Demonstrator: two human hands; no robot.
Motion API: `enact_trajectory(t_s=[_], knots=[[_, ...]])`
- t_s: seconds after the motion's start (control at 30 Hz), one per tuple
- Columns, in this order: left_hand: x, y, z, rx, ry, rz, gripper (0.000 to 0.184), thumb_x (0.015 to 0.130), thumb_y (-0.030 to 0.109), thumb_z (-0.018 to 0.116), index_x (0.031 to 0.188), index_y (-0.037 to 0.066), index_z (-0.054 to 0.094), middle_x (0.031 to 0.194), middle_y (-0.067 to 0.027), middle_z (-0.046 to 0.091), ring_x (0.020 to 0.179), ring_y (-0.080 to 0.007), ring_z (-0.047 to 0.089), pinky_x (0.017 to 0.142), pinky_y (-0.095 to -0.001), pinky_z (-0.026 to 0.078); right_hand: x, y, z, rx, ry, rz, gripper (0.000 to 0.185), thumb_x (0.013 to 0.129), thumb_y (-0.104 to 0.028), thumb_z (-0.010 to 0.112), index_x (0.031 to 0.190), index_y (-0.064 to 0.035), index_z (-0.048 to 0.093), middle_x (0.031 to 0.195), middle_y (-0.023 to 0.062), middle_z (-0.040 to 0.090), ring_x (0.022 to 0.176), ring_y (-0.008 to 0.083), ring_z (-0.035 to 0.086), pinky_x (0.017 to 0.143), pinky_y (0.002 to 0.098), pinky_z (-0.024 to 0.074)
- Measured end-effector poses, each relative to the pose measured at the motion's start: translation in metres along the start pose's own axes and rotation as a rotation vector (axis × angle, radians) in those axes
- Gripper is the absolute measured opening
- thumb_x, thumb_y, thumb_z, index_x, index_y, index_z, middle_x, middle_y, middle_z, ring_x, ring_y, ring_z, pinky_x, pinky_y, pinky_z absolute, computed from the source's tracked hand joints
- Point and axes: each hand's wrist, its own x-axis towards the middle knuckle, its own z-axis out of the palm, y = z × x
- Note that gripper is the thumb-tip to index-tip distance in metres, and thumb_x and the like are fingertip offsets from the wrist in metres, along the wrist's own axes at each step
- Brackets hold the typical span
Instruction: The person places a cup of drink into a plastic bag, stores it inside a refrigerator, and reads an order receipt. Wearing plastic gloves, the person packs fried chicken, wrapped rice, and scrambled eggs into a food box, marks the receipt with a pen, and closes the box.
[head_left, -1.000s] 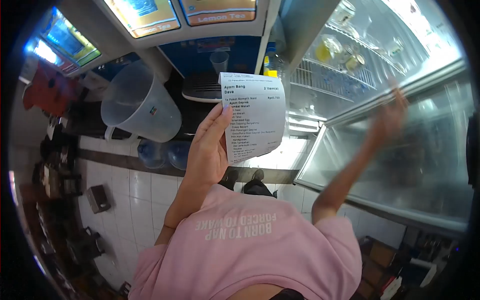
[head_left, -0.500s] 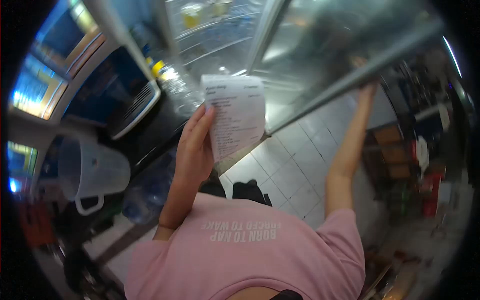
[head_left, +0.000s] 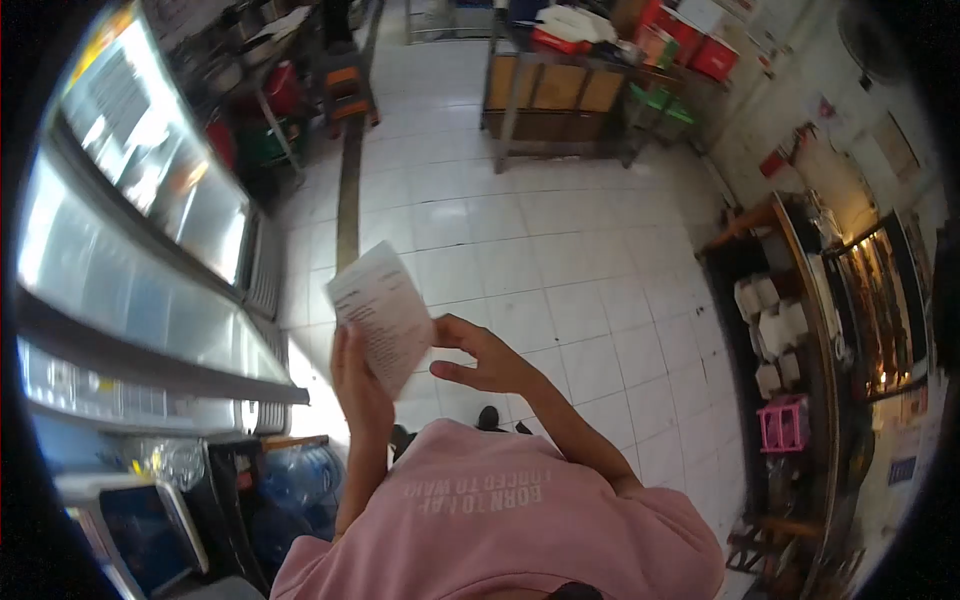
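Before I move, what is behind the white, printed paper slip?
Around the slip, held in the left hand, white floor tiles and a brownish floor strip show. What lies directly behind it is covered; I cannot tell.

Pink short-sleeved shirt (head_left: 500, 510), pale chest lettering (head_left: 480, 498).

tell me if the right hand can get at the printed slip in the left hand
Yes, most likely. The right hand is open beside the printed slip, with nothing visible between them, and the left hand leaves that edge uncovered.
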Motion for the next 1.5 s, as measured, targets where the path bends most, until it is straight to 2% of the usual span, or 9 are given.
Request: enact_trajectory(t_s=[0.07,0.4,0.6,0.77,0.9,1.0,1.1,1.17,1.5], knots=[[0.021,0.042,0.048,-1.39,-0.149,-0.583,0.032,0.088,0.017,0.048,0.113,-0.003,0.044,0.107,-0.0132,0.052,0.104,-0.0217,0.049,0.088,-0.0283,0.041,-0.032,0.0,-0.038,-0.097,0.15,0.09,0.047,0.085,-0.037,0.053,0.112,0.0007,0.047,0.103,0.0102,0.056,0.1,0.0175,0.051,0.088,0.0317,0.0388],[0.135,0.11,0.242,-1.248,-0.457,-0.504,0.04,0.085,0.026,0.053,0.113,-0.003,0.046,0.107,-0.0172,0.055,0.098,-0.025,0.056,0.078,-0.0376,0.049,-0.055,0.041,-0.238,-0.096,0.244,0.238,0.033,0.086,-0.027,0.055,0.102,0.0016,0.054,0.088,0.0062,0.058,0.083,0.0118,0.053,0.075,0.0264,0.0428],[0.248,0.14,0.415,-1.244,-0.529,-0.575,0.037,0.084,0.03,0.054,0.103,0.0,0.053,0.092,-0.0088,0.058,0.079,-0.0162,0.056,0.067,-0.0293,0.047,-0.025,0.06,-0.41,0.091,0.392,0.281,0.028,0.086,-0.021,0.053,0.103,0.0012,0.052,0.085,0.0049,0.057,0.081,0.0093,0.052,0.074,0.0244,0.0422],[0.362,0.22,0.53,-0.579,-0.534,-0.376,0.035,0.086,0.037,0.05,0.078,0.003,0.057,0.067,-0.0001,0.053,0.058,-0.0078,0.045,0.049,-0.0232,0.036,-0.079,0.064,-0.553,0.413,0.761,0.301,0.031,0.086,-0.018,0.051,0.11,0.0011,0.047,0.085,0.0068,0.056,0.078,0.0161,0.057,0.075,0.0299,0.0479],[0.444,0.245,0.644,-0.561,-0.572,-0.155,0.054,0.089,0.043,0.041,0.051,0.005,0.041,0.049,0.0041,0.037,0.046,-0.0063,0.032,0.04,-0.027,0.024,-0.144,0.089,-0.667,0.386,1.219,0.23,0.033,0.085,-0.021,0.052,0.109,0.001,0.048,0.086,0.0087,0.055,0.077,0.0184,0.058,0.071,0.0305,0.0494],[0.516,0.269,0.73,-0.386,-0.622,0.163,0.055,0.09,0.042,0.04,0.052,0.004,0.04,0.048,0.004,0.035,0.046,-0.0067,0.031,0.041,-0.027,0.024,-0.187,0.103,-0.778,0.406,1.433,0.18,0.033,0.085,-0.024,0.053,0.106,-0.0001,0.05,0.088,0.0103,0.055,0.075,0.0193,0.058,0.069,0.0298,0.0495],[0.572,0.273,0.83,-0.515,-0.556,0.238,0.033,0.088,0.03,0.049,0.077,0.0,0.059,0.056,0.0036,0.047,0.05,-0.0051,0.037,0.044,-0.0227,0.03,-0.184,0.09,-0.901,0.29,1.618,0.161,0.027,0.085,-0.026,0.052,0.1,-0.0035,0.052,0.077,0.0049,0.055,0.069,0.0157,0.054,0.066,0.0298,0.0471],[0.605,0.292,0.867,-0.552,-0.556,0.198,0.026,0.084,0.021,0.057,0.101,0.001,0.061,0.066,0.0029,0.055,0.056,-0.0037,0.043,0.05,-0.0195,0.035,-0.169,0.081,-0.995,0.308,1.57,0.112,0.026,0.086,-0.026,0.052,0.099,-0.0039,0.053,0.076,0.0038,0.055,0.069,0.0146,0.054,0.065,0.0292,0.0463],[0.718,0.344,0.985,-0.239,-0.566,-0.054,0.02,0.086,0.021,0.053,0.09,0.003,0.061,0.067,0.0038,0.052,0.055,-0.0037,0.042,0.049,-0.0192,0.033,0.076,-0.032,-1.407,-0.153,0.887,0.111,0.025,0.087,-0.023,0.05,0.096,-0.0007,0.054,0.08,0.0029,0.055,0.073,0.0112,0.055,0.069,0.0255,0.047]])
